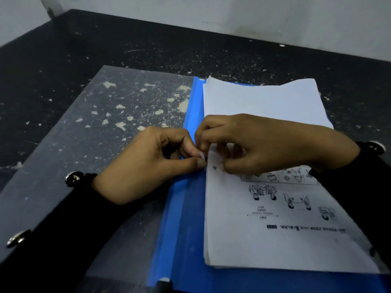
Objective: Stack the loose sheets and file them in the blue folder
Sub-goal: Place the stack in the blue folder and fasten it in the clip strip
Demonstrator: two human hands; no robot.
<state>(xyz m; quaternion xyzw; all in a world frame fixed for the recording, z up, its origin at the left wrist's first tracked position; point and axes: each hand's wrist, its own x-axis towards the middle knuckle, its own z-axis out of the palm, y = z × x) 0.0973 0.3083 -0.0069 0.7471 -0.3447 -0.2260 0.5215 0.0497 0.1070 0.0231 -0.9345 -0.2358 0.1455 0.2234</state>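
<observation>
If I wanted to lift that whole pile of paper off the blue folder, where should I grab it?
Probably the right long edge of the stack of sheets, thumb on top and fingers slid under. That side lies free, whereas the left edge sits against the blue folder spine, where the left hand and right hand are busy near a punched hole.

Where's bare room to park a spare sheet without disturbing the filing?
Free: dark tabletop between the wall and the folder's far edge, and left of the clear cover. Crowded: the blue spine, where left hand and right hand meet at the paper stack.
</observation>
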